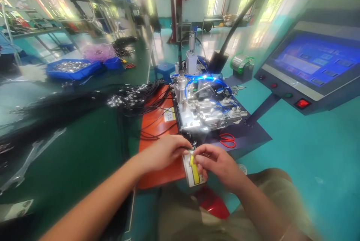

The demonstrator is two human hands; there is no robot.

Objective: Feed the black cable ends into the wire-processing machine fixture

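My left hand (165, 152) is closed in a pinch at the front of a metal bench machine (202, 109), over an orange-red board (165, 175). Close by on the right, my right hand (219, 164) has its thumb and fingers pressed together. Whatever the fingertips grip is too small and covered to make out. Behind and below them shows a white label with a yellow arrow (194, 171). Black cables (152, 96) run across the board towards the machine, left of my hands. Red-handled scissors (227, 140) lie just beyond my right hand.
A control screen (315, 61) with a lit red switch stands at the right. Behind the machine is a green solder spool (242, 64). On the green table, left, are a heap of black cables (70, 102), wrenches (30, 162) and a blue tray (73, 69) of small metal parts.
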